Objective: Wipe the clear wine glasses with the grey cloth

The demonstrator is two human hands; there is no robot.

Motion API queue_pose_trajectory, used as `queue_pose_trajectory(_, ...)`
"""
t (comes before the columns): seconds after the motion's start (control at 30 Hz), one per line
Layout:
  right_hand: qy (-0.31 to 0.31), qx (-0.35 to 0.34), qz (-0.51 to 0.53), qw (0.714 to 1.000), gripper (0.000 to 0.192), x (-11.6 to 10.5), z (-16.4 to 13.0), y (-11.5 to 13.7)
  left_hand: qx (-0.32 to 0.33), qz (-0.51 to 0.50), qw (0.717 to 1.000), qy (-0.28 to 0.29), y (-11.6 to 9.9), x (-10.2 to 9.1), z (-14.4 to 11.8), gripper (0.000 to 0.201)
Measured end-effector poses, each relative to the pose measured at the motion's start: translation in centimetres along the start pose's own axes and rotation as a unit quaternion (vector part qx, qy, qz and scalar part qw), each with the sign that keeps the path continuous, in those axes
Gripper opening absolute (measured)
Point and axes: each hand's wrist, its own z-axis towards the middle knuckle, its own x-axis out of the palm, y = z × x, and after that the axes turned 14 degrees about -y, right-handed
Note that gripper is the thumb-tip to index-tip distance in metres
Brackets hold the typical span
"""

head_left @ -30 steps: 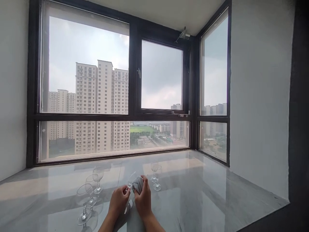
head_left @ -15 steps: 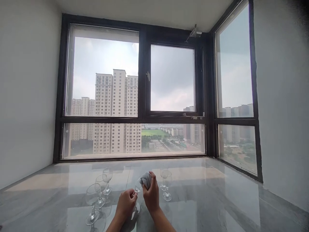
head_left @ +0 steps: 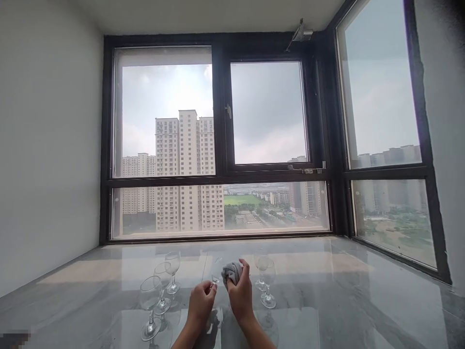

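My left hand is closed on the lower part of a clear wine glass, its fingertips pinched together. The glass is tilted, its bowl turned toward the cloth, and much of it is hard to make out. My right hand grips a bunched grey cloth close beside that bowl. Whether the cloth touches the glass right now I cannot tell. On the left, several stemmed glasses stand upright in a slanted row, the nearest wine glass in front. Two more stand to the right of my hands, the closer wine glass partly overlapping the other.
The glasses rest on a glossy grey marble-like sill that reflects the windows. Dark window frames rise behind it, with tall buildings outside. White walls flank both sides.
The view has swung slightly, so everything sits farther right, apart from the left wall. My right hand with the cloth has moved a little away from the glass bowl.
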Motion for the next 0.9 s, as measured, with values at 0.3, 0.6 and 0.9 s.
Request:
queue_pose_trajectory(0.3, 0.082, 0.045, -0.041, 0.995, 0.067, -0.2, -0.7, -0.1, 0.026, -0.02, 0.999, 0.036, -1.3, 0.3, -1.0, 0.037)
queue_pose_trajectory(0.6, 0.071, -0.016, -0.034, 0.997, 0.062, -0.9, 0.1, 1.5, 0.0, 0.027, 0.997, 0.077, -1.2, 0.6, -1.4, 0.028)
queue_pose_trajectory(0.9, 0.041, 0.022, -0.033, 0.998, 0.057, -0.7, 0.1, 0.8, -0.006, -0.126, 0.988, 0.087, -2.1, 0.2, -1.4, 0.028)
